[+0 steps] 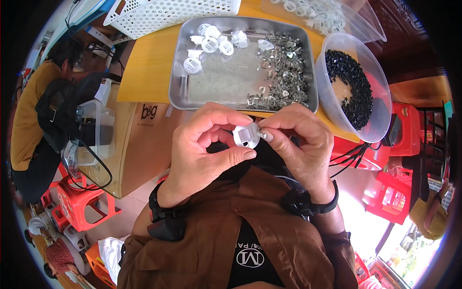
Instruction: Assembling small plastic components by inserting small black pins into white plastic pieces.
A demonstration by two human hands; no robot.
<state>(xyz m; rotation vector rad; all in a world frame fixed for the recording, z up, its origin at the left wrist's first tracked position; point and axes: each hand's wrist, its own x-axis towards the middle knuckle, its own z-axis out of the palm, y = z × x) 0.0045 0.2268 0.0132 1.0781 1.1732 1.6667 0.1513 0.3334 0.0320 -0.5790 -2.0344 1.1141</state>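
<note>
In front of my chest, my left hand [195, 154] pinches a white round plastic part [245, 132] between thumb and fingers; it has a rectangular recess and a small dark spot near its lower edge. My right hand [308, 147] is closed on a small pale piece [264, 136] at the part's right side; its exact kind is too small to tell. Just beyond both hands lies a metal tray [216, 89]. Several similar white round parts [210, 45] sit at its far left, and a heap of small clear and greyish metal-looking pieces [288, 70] covers its right side.
A clear round tub [380, 91] of small black pieces stands right of the tray on the yellow table [144, 67]. Behind are a white perforated basket [173, 17] and a clear bin [356, 21] of white parts. A cardboard box [144, 139] and seated person [33, 111] are at left.
</note>
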